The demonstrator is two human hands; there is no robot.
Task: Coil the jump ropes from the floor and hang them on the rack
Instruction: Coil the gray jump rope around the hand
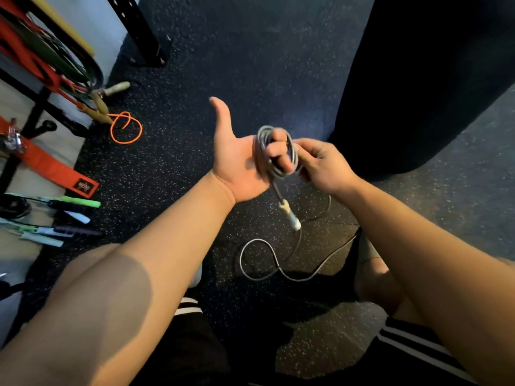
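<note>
Bare forearms reach out: left hand wears grey jump rope coils, right hand pinches them.

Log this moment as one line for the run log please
step: coiling | left hand: grey jump rope looped round fingers | right hand: pinching coil | handle: dangling | tail: on floor | orange rope: on floor

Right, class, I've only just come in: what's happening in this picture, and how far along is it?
A person is winding a grey jump rope into loops around the fingers of the left hand, while the right hand feeds the cord on. One pale handle dangles below the coil, and a long stretch of rope still trails on the speckled floor. An orange rope lies uncoiled near the rack, so nothing from the floor looks hung yet.
</note>
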